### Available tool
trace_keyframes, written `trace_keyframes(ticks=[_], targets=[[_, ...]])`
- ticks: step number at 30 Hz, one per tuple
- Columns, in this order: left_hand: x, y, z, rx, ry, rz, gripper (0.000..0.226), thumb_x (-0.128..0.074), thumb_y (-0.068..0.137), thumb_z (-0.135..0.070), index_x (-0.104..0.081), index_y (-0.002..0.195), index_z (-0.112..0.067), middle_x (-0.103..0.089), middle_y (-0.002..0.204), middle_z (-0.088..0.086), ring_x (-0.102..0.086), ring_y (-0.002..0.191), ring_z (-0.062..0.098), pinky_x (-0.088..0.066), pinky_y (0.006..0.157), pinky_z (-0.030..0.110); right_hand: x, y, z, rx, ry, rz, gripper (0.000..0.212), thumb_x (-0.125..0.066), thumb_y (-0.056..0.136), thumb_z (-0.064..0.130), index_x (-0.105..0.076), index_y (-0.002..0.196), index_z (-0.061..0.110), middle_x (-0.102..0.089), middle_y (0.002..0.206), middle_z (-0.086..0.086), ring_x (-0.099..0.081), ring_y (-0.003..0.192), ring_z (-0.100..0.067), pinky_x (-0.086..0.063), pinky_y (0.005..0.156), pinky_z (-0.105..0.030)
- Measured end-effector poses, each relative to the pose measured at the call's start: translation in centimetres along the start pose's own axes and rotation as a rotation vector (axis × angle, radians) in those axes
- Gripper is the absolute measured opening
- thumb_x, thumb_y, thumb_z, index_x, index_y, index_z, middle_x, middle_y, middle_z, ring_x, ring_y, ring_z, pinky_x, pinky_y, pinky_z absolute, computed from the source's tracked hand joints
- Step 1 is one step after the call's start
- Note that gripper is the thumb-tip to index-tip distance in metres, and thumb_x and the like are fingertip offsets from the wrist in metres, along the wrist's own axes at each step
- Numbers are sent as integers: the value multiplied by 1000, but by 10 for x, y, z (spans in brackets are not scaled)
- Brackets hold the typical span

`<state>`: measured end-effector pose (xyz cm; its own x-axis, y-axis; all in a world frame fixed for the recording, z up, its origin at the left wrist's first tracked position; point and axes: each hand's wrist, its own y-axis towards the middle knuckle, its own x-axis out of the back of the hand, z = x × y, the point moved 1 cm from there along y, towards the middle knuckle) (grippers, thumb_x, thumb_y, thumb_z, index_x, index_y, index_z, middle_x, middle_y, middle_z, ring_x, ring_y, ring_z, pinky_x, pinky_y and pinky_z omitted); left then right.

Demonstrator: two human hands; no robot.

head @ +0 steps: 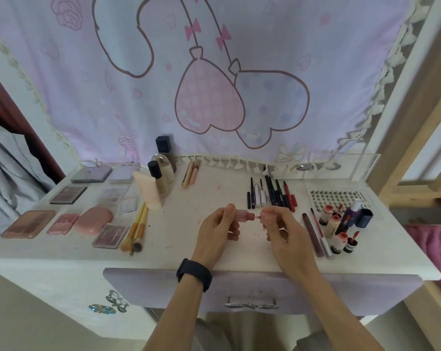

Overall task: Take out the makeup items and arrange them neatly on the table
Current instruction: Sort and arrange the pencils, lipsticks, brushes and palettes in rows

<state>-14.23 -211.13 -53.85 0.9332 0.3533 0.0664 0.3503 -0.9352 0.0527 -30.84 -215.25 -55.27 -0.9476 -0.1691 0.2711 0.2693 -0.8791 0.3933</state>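
Left grip [216, 228] and right grip [282, 229] pinch pink gloss tube [243, 215] over stained table [201, 193]

Fingers of the left grip, a black wristband [194, 274] behind it, curl round the tube's body; the right grip closes on its cap end, just above the white tabletop flecked with pink. Palettes [68, 195] lie in rows at left, brushes [136, 229] beside them, bottles [161, 173] at the back, pencils [270, 193] and red lip tubes [338, 231] at right. A lilac cloth [214, 72] printed with heart balloons hangs behind; a lilac drawer front [315, 290] sits below.
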Motion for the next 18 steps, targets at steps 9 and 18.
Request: trace_keyframes(ticks=[9, 18], targets=[[3, 1, 0, -17, -123, -55, 49, -45, 96, -49, -75, 104, -11, -76, 101, -1, -62, 71, 9, -56, 66, 24, 4, 2, -1, -33, 152, -108, 15, -53, 99, 40, -63, 110, 36, -70, 99, 12, -67, 87, -12, -58, 73, -25], [10, 3, -10, 120, -229, -111, 46, -74, 77, -44, -70, 111, -12, -76, 103, 0, -71, 87, 16, -55, 70, 22, 5, 5, 4, -91, 262, -232, 13, -71, 94, 30, -67, 99, 41, -74, 97, 5, -72, 86, -14, -62, 75, -31]])
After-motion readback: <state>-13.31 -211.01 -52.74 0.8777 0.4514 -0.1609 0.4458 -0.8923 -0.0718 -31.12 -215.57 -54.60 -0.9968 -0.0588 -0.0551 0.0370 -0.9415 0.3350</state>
